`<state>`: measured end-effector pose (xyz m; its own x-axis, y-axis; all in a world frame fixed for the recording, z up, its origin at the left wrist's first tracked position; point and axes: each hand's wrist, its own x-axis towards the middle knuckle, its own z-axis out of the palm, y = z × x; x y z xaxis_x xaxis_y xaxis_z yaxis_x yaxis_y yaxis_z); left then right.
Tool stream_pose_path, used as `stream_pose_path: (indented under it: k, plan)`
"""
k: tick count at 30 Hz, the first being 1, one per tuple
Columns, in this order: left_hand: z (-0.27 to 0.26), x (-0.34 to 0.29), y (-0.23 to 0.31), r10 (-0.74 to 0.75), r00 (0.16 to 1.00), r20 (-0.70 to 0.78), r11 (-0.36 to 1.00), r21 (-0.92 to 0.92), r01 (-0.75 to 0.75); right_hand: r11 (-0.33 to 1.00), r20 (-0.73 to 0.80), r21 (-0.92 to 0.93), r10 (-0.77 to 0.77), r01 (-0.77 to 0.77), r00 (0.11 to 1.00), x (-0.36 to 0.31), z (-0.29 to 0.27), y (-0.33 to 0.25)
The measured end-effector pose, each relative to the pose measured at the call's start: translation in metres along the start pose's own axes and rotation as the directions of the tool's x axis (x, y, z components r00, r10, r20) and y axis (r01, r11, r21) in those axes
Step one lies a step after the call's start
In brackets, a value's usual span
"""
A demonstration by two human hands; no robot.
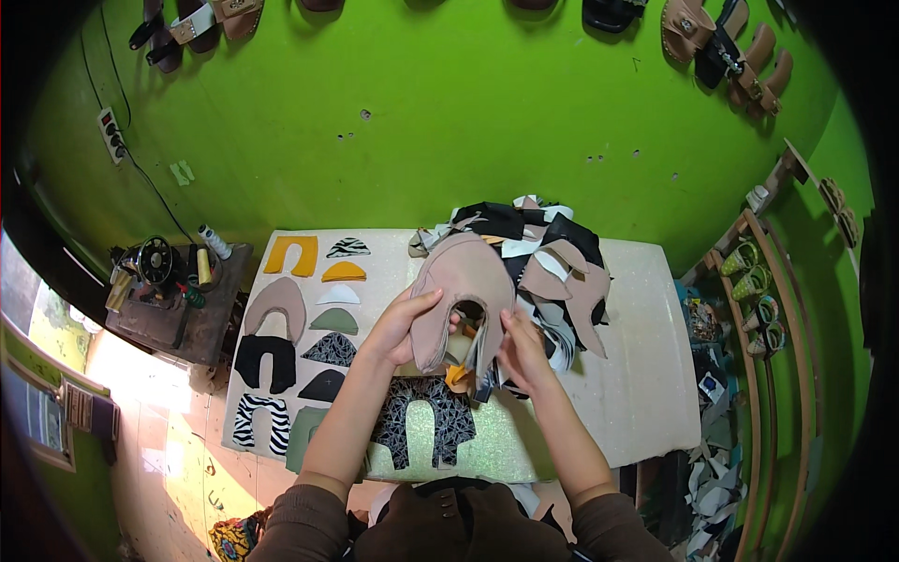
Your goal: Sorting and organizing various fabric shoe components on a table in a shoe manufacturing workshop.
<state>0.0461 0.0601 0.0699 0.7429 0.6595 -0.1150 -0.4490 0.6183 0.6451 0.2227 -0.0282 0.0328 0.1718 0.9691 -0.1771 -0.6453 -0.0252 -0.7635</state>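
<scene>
Strong daylight fr. L, w/ glare on floor [178, 403], dark fisheye rim

This place appears to be a small workshop for footwear. On a wide, cream-coloured table [646, 393] lie flat cut pieces, for example a yellow-orange U-shaped piece [274, 258] and a green half-moon piece [335, 322], and over it a person holds a stack of beige curved pieces [464, 267]. A heap of black, white and beige scraps [548, 281] lies there also. At the left stands what looks like a dark metal sewing machine with a round wheel [154, 260], near a white cone of thread [215, 244]. Light-brown open sandals [682, 36] are placed high along the bright green wall [468, 122], and green sandals [746, 281] rest on a tall wooden rack [803, 403].
</scene>
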Motion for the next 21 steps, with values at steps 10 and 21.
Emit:
stream_pose_path:
  k: [10, 21]
  plan:
    - [0.005, 0.008, -0.026, -0.118, 0.989, -0.085, 0.926, 0.351, 0.14, 0.7, 0.03, -0.69, -0.226, 0.184, 0.974, -0.002, -0.064, -0.032]
    - [-0.011, 0.014, -0.081, 0.387, 0.92, -0.061, -0.088, 0.991, 0.102, -0.139, 0.11, -0.99, -0.614, 0.03, 0.781, -0.02, -0.039, -0.003]
